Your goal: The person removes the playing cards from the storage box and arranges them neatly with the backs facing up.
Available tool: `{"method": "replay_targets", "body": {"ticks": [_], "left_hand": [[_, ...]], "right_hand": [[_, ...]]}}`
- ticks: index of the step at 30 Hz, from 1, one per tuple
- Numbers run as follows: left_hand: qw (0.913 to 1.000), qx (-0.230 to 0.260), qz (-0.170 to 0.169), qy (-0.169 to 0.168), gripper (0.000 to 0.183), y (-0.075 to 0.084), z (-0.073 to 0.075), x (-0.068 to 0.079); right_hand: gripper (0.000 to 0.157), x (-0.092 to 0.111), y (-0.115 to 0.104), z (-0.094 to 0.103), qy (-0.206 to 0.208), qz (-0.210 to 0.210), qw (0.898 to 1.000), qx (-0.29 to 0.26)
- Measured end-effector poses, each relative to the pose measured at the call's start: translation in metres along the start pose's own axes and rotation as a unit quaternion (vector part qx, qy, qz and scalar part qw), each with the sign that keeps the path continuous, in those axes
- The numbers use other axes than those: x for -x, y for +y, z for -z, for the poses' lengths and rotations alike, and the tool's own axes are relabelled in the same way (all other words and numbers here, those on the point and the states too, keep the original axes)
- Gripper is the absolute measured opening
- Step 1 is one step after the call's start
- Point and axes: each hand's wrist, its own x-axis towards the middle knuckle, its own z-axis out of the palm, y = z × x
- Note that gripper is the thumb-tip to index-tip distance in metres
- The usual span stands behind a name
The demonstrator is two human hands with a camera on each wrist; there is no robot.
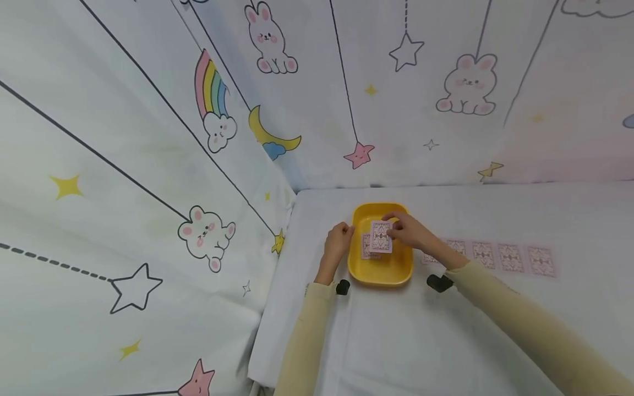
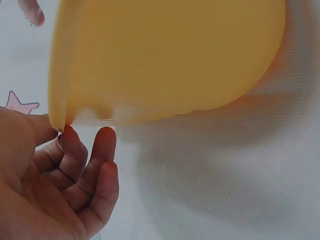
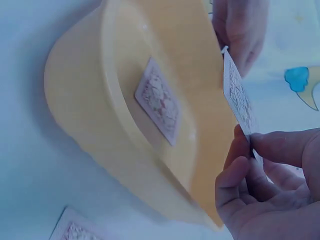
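Note:
My right hand (image 1: 407,230) pinches a playing card (image 1: 381,236) by its edge, thumb against fingers, above a yellow plastic basin (image 1: 381,275). The card's patterned back faces up in the head view, and in the right wrist view the held card (image 3: 239,97) appears nearly edge-on. Inside the basin lies another card (image 3: 159,102), back side up. At the basin's left rim, my left hand (image 1: 339,240) grips the edge between thumb and fingertips; the left wrist view shows these fingers (image 2: 104,145) curled beneath the rim.
A row of several face-down cards (image 1: 510,257) lies on the white tablecloth (image 1: 396,341) to the right of the basin, partly covered by my right forearm. Behind and to the left hang white curtains (image 1: 317,110) printed with bunnies and stars.

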Motion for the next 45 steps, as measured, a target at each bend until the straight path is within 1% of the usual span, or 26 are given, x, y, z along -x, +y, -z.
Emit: {"method": "replay_targets", "body": {"ticks": [4, 7, 15, 23, 25, 30, 41, 45], "left_hand": [[1.0000, -0.004, -0.001, 0.002, 0.030, 0.001, 0.001, 0.001], [1.0000, -0.006, -0.001, 0.003, 0.031, 0.001, 0.001, -0.001], [0.9999, -0.007, -0.003, 0.011, 0.030, 0.002, 0.001, -0.005], [0.9999, -0.007, 0.003, 0.010, 0.030, 0.002, -0.002, -0.006], [1.0000, -0.004, 0.003, 0.008, 0.031, 0.002, -0.002, -0.005], [1.0000, 0.004, 0.005, 0.003, 0.031, 0.001, -0.002, -0.003], [1.0000, -0.002, 0.009, 0.002, 0.032, -0.003, -0.004, -0.001], [1.0000, -0.003, 0.006, 0.003, 0.032, -0.003, -0.004, -0.001]], "right_hand": [[0.042, 0.014, 0.002, 0.015, 0.012, 0.016, 1.000, -0.018], [0.042, 0.025, 0.004, 0.026, 0.022, 0.013, 0.999, -0.024], [0.043, 0.051, 0.018, 0.051, 0.045, 0.007, 0.999, 0.010], [0.046, 0.074, 0.042, 0.073, 0.073, 0.016, 0.996, 0.043], [0.047, 0.078, 0.049, 0.077, 0.077, 0.011, 0.995, 0.055], [0.049, 0.089, 0.064, 0.086, 0.081, 0.012, 0.995, 0.056], [0.050, 0.106, 0.087, 0.099, 0.082, 0.010, 0.995, 0.060], [0.051, 0.110, 0.098, 0.103, 0.084, -0.005, 0.994, 0.067]]}}
